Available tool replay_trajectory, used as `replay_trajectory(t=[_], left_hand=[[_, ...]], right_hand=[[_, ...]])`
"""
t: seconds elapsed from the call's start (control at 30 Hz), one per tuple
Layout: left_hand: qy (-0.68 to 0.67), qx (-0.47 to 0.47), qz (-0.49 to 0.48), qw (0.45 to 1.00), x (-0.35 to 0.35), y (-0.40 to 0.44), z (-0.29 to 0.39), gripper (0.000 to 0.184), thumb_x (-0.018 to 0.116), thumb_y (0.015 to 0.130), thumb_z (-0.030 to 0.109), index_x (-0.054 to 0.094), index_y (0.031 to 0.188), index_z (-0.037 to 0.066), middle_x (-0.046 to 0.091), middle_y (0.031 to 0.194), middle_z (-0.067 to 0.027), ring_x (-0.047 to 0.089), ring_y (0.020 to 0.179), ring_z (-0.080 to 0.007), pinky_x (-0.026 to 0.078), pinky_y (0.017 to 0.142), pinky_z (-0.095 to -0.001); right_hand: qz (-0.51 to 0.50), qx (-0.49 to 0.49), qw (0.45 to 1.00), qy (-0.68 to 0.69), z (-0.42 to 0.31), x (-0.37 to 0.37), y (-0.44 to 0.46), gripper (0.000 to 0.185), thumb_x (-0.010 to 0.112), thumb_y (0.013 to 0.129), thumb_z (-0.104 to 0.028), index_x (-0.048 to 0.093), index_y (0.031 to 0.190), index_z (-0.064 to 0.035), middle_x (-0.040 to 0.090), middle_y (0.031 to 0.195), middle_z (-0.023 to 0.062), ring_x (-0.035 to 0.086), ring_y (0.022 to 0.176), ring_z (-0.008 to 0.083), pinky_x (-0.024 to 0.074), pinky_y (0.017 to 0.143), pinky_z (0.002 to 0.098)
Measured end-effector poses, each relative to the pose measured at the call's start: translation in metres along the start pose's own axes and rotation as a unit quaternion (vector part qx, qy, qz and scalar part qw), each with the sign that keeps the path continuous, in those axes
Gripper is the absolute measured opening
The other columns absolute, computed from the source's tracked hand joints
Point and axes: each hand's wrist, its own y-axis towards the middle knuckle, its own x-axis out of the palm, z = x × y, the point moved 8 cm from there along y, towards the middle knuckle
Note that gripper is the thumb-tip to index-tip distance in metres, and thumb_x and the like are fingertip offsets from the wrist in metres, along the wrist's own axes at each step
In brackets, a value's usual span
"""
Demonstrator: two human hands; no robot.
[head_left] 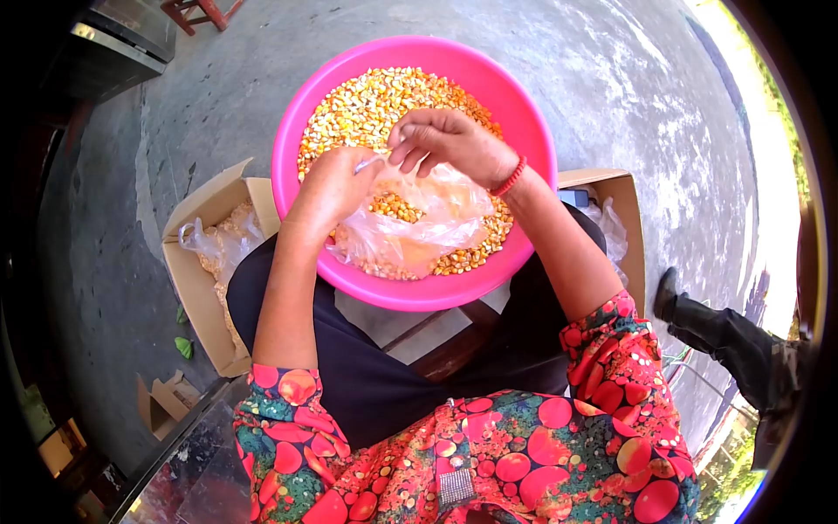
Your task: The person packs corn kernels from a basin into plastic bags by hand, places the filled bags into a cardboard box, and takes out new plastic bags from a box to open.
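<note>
At the upper centre of the frame, a clear plastic bag (454, 194) lay among corn kernels (375, 96) inside a pink basin (524, 113). The left hand (336, 185) had its grip clenched on the bag's edge; the right hand (456, 144) was just beside it, curled, its grip otherwise undeterminable.

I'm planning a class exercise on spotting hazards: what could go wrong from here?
The thin plastic bag, apparently pinched by the left hand, might slip or tear, spilling the kernels inside.

The basin sits over the legs, its support partly hidden; if a leg shifts, it could tip and scatter corn across the floor.
</note>
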Motion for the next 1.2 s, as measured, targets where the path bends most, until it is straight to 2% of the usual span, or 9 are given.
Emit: replay_trajectory(t=[0.1,0.27,0.37,0.6,0.67,0.7,0.73,1.07,1.2], left_hand=[[-0.045,-0.012,-0.149,0.988,0.026,-0.007,0.003,0.021,0.054,0.081,0.019,0.062,0.079,0.000,0.059,0.063,-0.0151,0.057,0.057,-0.0203,0.044,0.058,-0.0349],[-0.019,0.004,-0.204,0.979,0.041,-0.016,0.010,0.021,0.059,0.078,0.019,0.064,0.086,0.001,0.061,0.066,-0.0157,0.057,0.060,-0.0192,0.045,0.058,-0.0342],[-0.008,0.023,-0.194,0.981,0.039,-0.015,0.011,0.020,0.058,0.078,0.019,0.064,0.086,0.001,0.060,0.066,-0.0164,0.057,0.059,-0.0204,0.045,0.058,-0.0342],[0.023,0.043,-0.180,0.982,0.039,-0.013,0.010,0.024,0.057,0.082,0.022,0.064,0.085,0.000,0.061,0.065,-0.0111,0.057,0.060,-0.0152,0.045,0.058,-0.0322],[0.021,0.034,-0.164,0.986,0.036,-0.011,0.008,0.024,0.057,0.082,0.022,0.064,0.085,0.000,0.061,0.065,-0.0098,0.056,0.059,-0.0142,0.045,0.057,-0.0313],[-0.019,0.002,-0.144,0.989,0.031,-0.008,0.002,0.023,0.056,0.083,0.021,0.064,0.086,-0.001,0.060,0.064,-0.0079,0.056,0.059,-0.0130,0.045,0.056,-0.0298],[-0.059,-0.029,-0.122,0.990,0.027,-0.007,-0.004,0.022,0.055,0.084,0.020,0.063,0.086,-0.001,0.060,0.063,-0.0060,0.055,0.058,-0.0118,0.045,0.056,-0.0283],[-0.030,-0.017,0.067,0.997,-0.010,-0.001,-0.003,0.022,0.053,0.081,0.017,0.061,0.081,-0.002,0.057,0.069,-0.0249,0.058,0.068,-0.0378,0.044,0.062,-0.0417],[-0.007,-0.018,0.070,0.997,-0.011,-0.001,-0.002,0.021,0.052,0.081,0.017,0.062,0.081,-0.002,0.057,0.069,-0.0241,0.059,0.067,-0.0365,0.045,0.061,-0.0414]], right_hand=[[0.085,0.017,0.992,-0.093,0.010,-0.036,0.004,0.022,0.038,0.094,-0.018,0.056,0.092,-0.0050,0.060,0.077,0.0015,0.058,0.070,0.0073,0.0479,0.061,0.0204],[0.143,0.075,0.950,-0.268,0.044,-0.067,0.020,0.020,0.042,0.090,-0.016,0.058,0.089,-0.0045,0.061,0.073,0.0039,0.059,0.069,0.0083,0.0486,0.059,0.0229],[0.137,0.073,0.865,-0.477,0.061,-0.055,0.037,0.028,0.049,0.080,-0.028,0.062,0.089,-0.0049,0.062,0.087,0.0189,0.059,0.083,0.0352,0.0451,0.078,0.0428],[0.113,0.022,0.908,-0.404,0.075,-0.012,0.048,0.033,0.057,0.076,-0.029,0.062,0.095,-0.0033,0.062,0.086,0.0202,0.061,0.081,0.0312,0.0461,0.075,0.0400],[0.118,0.031,0.974,-0.193,0.091,-0.028,0.056,0.033,0.060,0.076,-0.023,0.060,0.100,-0.0009,0.064,0.083,0.0153,0.062,0.080,0.0234,0.0507,0.071,0.0367],[0.099,0.091,0.989,-0.060,0.083,-0.023,0.048,0.026,0.052,0.087,-0.015,0.055,0.106,0.0014,0.059,0.092,0.0071,0.061,0.076,0.0131,0.0552,0.061,0.0258],[0.102,0.067,0.992,0.017,0.074,-0.024,0.050,0.023,0.051,0.088,-0.015,0.056,0.104,-0.0003,0.059,0.092,0.0077,0.060,0.082,0.0135,0.0556,0.065,0.0267],[0.094,0.011,0.981,0.171,0.016,-0.031,0.026,0.023,0.039,0.093,-0.014,0.056,0.095,0.0008,0.058,0.097,0.0066,0.057,0.093,0.0141,0.0507,0.082,0.0275],[0.012,-0.018,0.988,0.155,0.002,-0.008,0.011,0.021,0.041,0.091,-0.011,0.056,0.097,0.0017,0.058,0.100,0.0084,0.056,0.095,0.0153,0.0488,0.085,0.0280]])
